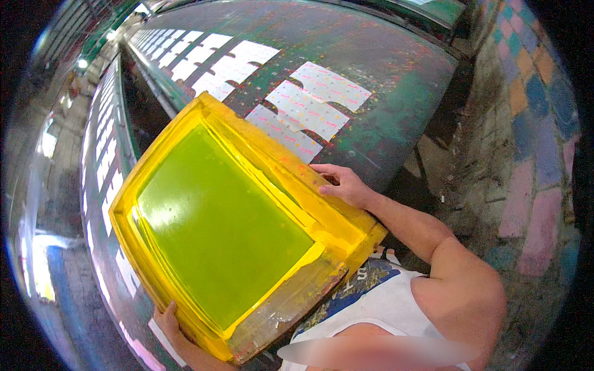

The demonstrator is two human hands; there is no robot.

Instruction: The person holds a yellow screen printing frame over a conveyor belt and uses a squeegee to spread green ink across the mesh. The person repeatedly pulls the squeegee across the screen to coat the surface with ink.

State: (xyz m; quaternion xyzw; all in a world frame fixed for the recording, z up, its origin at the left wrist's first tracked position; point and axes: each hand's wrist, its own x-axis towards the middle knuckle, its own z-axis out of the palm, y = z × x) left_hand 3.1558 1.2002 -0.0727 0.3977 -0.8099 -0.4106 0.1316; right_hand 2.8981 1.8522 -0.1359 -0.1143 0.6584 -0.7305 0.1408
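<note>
Yellow frame (267, 145), right fingers (327, 169) curled over its edge

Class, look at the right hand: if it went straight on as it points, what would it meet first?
Probably the yellow frame, which the right hand touches; depth along that line is hard to judge.

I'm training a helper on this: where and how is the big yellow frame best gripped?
I'd grip the yellow frame by two opposite outer rails, coming from outside each, as the left hand and right hand do. It is broad, and its raised rails border the flat green panel, so fingers can likely wrap the edges without touching the panel.
</note>
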